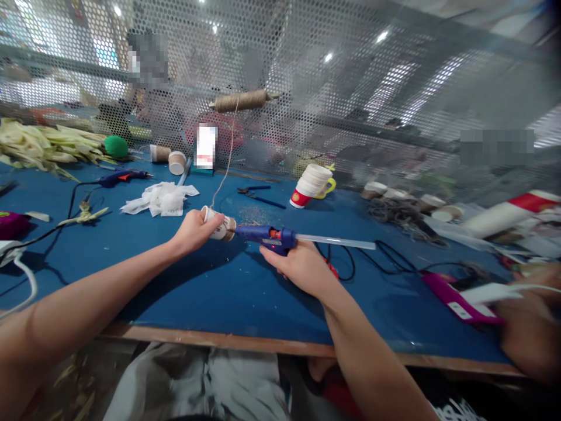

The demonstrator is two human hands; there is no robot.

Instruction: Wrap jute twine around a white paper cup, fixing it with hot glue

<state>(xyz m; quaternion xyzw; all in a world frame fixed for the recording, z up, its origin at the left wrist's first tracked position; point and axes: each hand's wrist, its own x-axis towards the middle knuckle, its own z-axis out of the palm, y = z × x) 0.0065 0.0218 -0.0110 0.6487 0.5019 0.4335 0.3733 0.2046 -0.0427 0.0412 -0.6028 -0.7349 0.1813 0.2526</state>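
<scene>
My left hand (195,230) is closed round a small paper cup (215,225) lying on its side, with brown twine wound at one end. Gripped in my right hand (302,263) is a blue hot glue gun (265,235), a clear glue stick (337,241) sticking out of its back. The gun's nozzle meets or nearly meets the twine-wound end of the cup; I cannot tell whether it touches. A strand of twine (228,158) runs from the cup up to a twine spool (241,101) on the mesh screen.
Around the blue table (210,292) lie pliers (263,197), white crumpled cloth (162,199), stacked paper cups (311,186), two twine-wrapped cups (177,162), another glue gun (125,176) and a magenta power strip (460,298). Cords trail on both sides. Another person's arm (530,327) is at right.
</scene>
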